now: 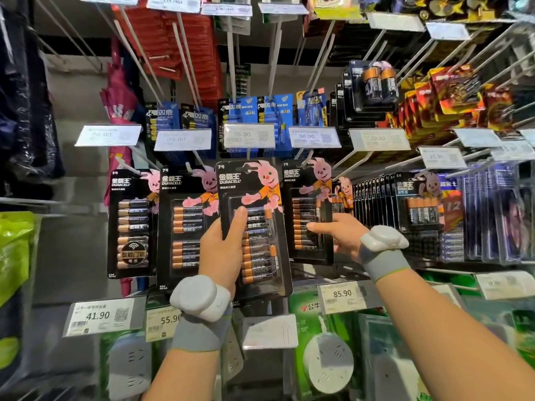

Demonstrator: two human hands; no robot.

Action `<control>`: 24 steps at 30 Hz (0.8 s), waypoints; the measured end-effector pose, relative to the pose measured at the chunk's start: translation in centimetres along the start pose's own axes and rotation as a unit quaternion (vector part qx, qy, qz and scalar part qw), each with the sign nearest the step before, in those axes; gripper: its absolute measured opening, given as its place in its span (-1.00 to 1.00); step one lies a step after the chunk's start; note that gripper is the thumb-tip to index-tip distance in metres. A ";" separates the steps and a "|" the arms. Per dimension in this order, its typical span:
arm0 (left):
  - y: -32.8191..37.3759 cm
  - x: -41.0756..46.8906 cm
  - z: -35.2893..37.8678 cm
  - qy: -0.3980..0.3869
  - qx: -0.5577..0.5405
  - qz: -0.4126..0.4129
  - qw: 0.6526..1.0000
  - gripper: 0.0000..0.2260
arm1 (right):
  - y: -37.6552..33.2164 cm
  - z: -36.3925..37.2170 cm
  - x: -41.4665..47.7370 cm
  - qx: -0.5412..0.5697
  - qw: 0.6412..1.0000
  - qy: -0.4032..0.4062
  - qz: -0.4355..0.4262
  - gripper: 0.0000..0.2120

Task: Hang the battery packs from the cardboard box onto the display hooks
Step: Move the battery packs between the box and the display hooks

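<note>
Standing upright before the middle of the display, the battery pack is pinched at its lower left edge by the left hand, thumb pressed flat on the front and the other fingers hidden behind. At 3 o'clock from it, the right hand pinches the right edge of a hanging pack, thumb stretched across its batteries. At 12 o'clock sits a price tag marked 36.90.
</note>
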State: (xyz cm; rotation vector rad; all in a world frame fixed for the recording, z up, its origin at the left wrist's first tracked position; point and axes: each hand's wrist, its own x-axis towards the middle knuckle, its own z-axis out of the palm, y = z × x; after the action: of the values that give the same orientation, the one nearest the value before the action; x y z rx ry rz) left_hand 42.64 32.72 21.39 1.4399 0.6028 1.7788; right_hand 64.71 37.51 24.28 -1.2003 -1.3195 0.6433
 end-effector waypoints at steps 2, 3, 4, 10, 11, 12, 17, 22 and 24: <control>0.1 0.1 0.3 0.001 -0.006 0.000 1.000 -0.80 | 0.0 -0.2 0.2 0.031 1.000 0.005 -0.006 -0.66; 0.1 0.2 0.4 0.003 -0.009 0.000 1.000 -0.80 | 0.0 -0.3 0.5 0.054 0.998 0.008 -0.005 -0.63; 0.2 0.2 0.5 0.004 -0.013 0.000 1.000 -0.81 | -0.3 -0.3 0.5 0.076 0.997 0.008 0.002 -0.64; 0.6 0.3 0.6 -0.017 -0.028 0.003 0.999 -0.82 | -0.2 0.8 2.3 0.072 0.996 0.037 0.027 -0.48; 0.6 0.2 0.6 -0.020 -0.029 0.002 0.999 -0.82 | 0.1 1.1 2.8 0.067 0.997 0.042 0.026 -0.39; 0.6 0.2 0.7 -0.023 -0.029 0.003 0.999 -0.82 | -0.1 1.3 3.0 0.062 0.996 0.048 0.031 -0.34; 0.4 0.8 0.8 -0.025 -0.016 0.014 0.999 -0.78 | 0.1 2.4 5.6 0.021 0.995 0.066 0.075 -0.48; 0.6 0.8 0.7 -0.029 -0.020 0.019 0.999 -0.82 | -0.5 3.0 6.3 -0.119 0.990 0.046 0.064 -0.56; 0.7 0.9 0.5 -0.026 -0.014 0.024 0.999 -0.84 | -0.2 3.4 6.7 -0.187 0.980 0.049 0.055 -0.59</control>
State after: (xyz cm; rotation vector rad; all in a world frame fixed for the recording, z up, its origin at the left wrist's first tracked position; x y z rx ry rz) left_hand 42.84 32.94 22.55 1.4879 0.5189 1.7735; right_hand 62.84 44.43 26.42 -1.5980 -1.3325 0.4165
